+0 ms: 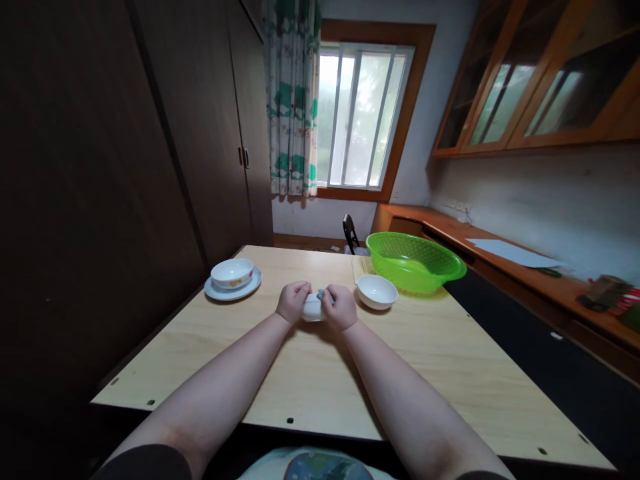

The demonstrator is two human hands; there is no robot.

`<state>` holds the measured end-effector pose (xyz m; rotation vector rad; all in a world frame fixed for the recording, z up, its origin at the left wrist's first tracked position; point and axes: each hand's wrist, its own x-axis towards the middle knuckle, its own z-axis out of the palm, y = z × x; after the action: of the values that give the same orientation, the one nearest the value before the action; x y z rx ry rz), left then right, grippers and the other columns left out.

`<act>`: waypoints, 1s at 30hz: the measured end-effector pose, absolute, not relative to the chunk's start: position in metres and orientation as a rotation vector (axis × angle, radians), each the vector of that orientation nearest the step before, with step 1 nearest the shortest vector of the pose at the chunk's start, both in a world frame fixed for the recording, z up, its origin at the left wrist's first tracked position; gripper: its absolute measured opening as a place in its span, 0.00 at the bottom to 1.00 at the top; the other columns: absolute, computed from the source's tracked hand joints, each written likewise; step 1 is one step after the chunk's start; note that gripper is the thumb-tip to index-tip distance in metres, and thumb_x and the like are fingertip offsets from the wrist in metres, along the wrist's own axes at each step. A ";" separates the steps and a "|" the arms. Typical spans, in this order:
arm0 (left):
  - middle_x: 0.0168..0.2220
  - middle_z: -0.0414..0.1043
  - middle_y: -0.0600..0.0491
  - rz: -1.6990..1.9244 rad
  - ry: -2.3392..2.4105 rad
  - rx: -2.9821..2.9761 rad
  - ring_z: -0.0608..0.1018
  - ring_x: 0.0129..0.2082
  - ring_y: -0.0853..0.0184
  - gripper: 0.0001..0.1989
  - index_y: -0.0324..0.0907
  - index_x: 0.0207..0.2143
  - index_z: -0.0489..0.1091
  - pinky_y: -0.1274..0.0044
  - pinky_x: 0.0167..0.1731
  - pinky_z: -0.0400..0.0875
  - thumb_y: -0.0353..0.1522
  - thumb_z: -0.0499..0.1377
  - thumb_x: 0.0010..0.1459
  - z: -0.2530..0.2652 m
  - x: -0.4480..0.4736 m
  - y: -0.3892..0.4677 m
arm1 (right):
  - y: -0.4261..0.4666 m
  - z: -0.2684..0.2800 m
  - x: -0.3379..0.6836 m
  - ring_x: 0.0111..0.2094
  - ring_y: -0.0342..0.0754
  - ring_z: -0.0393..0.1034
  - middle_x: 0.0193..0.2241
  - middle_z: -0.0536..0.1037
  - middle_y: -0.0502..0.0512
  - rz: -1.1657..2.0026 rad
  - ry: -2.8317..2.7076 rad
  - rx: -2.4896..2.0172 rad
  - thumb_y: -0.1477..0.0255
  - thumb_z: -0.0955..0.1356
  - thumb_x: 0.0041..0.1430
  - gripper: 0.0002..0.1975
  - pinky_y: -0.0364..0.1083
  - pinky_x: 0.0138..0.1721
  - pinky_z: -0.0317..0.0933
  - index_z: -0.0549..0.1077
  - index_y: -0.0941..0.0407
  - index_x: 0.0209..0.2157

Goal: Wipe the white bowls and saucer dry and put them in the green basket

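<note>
My left hand [294,302] is closed around the left side of a small white bowl [313,309], held low over the middle of the table. My right hand [341,307] is closed at the bowl's right side. A crumpled grey-blue piece of cloth [321,293] pokes out from its fingers at the rim. Most of the cloth is hidden in that fist. Just right of my right hand, another white bowl [378,293] rests upright on the table.
On the wooden table [300,387], a patterned white bowl [232,274] sits on a plate [220,293] at the left. A green plastic basket [414,265] stands at the back right. Beyond it are a folding chair [350,233] and a side desk [480,233]; a dark wardrobe [200,133] flanks the left.
</note>
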<state>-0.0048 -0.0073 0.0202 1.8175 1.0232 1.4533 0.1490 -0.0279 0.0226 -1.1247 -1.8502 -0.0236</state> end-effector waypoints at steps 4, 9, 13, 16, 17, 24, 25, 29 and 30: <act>0.16 0.54 0.59 1.408 1.071 1.935 0.61 0.20 0.72 0.20 0.40 0.15 0.59 0.77 0.22 0.52 0.41 0.50 0.56 0.020 -0.003 -0.010 | -0.029 0.023 0.148 0.21 0.44 0.57 0.17 0.66 0.51 -0.092 -1.896 -1.129 0.67 0.59 0.59 0.17 0.44 0.25 0.45 0.64 0.55 0.18; 0.15 0.52 0.59 1.378 1.097 1.930 0.59 0.19 0.73 0.20 0.40 0.14 0.58 0.77 0.21 0.50 0.41 0.51 0.55 0.022 -0.003 -0.010 | -0.032 0.025 0.147 0.22 0.44 0.56 0.17 0.66 0.51 -0.165 -1.907 -1.142 0.67 0.59 0.59 0.16 0.45 0.26 0.44 0.62 0.55 0.18; 0.15 0.51 0.60 1.330 1.037 1.889 0.58 0.19 0.73 0.20 0.41 0.13 0.56 0.78 0.21 0.50 0.42 0.52 0.52 0.021 -0.003 -0.008 | -0.034 0.026 0.146 0.22 0.44 0.55 0.17 0.65 0.51 -0.212 -1.897 -1.153 0.67 0.59 0.58 0.16 0.45 0.26 0.43 0.62 0.55 0.18; 0.16 0.50 0.59 1.367 1.023 1.780 0.58 0.20 0.72 0.20 0.41 0.14 0.56 0.78 0.22 0.52 0.43 0.52 0.52 0.019 -0.001 -0.005 | -0.034 0.026 0.147 0.22 0.45 0.55 0.17 0.65 0.51 -0.218 -1.883 -1.156 0.67 0.60 0.59 0.16 0.45 0.27 0.43 0.62 0.55 0.18; 0.16 0.50 0.59 1.380 1.013 1.749 0.58 0.20 0.72 0.20 0.41 0.14 0.55 0.78 0.22 0.52 0.43 0.52 0.52 0.019 -0.001 -0.005 | -0.033 0.026 0.148 0.23 0.45 0.55 0.17 0.65 0.51 -0.217 -1.878 -1.155 0.67 0.60 0.58 0.15 0.45 0.27 0.43 0.63 0.55 0.19; 0.16 0.52 0.59 1.405 1.046 1.737 0.58 0.20 0.72 0.21 0.41 0.15 0.58 0.78 0.22 0.52 0.45 0.52 0.52 0.021 0.001 -0.007 | -0.033 0.026 0.149 0.24 0.46 0.57 0.19 0.67 0.52 -0.222 -1.885 -1.150 0.67 0.60 0.58 0.14 0.46 0.29 0.46 0.65 0.54 0.20; 0.16 0.52 0.59 1.418 1.073 1.759 0.58 0.20 0.72 0.21 0.41 0.15 0.57 0.77 0.21 0.51 0.45 0.52 0.52 0.022 0.001 -0.009 | -0.033 0.026 0.148 0.25 0.46 0.58 0.19 0.67 0.53 -0.222 -1.895 -1.139 0.67 0.61 0.58 0.14 0.46 0.29 0.47 0.65 0.55 0.20; 0.15 0.48 0.59 1.548 1.205 1.785 0.56 0.19 0.73 0.22 0.41 0.13 0.55 0.77 0.21 0.48 0.42 0.52 0.54 0.025 0.002 -0.013 | -0.035 0.027 0.146 0.27 0.47 0.60 0.21 0.69 0.54 -0.167 -1.896 -1.067 0.66 0.60 0.59 0.13 0.46 0.31 0.50 0.68 0.55 0.24; 0.15 0.48 0.59 1.581 1.228 1.769 0.56 0.18 0.73 0.22 0.42 0.13 0.54 0.77 0.21 0.48 0.42 0.52 0.54 0.026 0.003 -0.014 | -0.036 0.028 0.146 0.28 0.47 0.61 0.22 0.70 0.54 -0.137 -1.886 -1.045 0.66 0.60 0.59 0.13 0.46 0.32 0.51 0.69 0.56 0.25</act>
<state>0.0025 -0.0140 0.0256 1.7693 1.2279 1.5805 0.1463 -0.0356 0.0275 -1.0450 -1.8855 -0.1370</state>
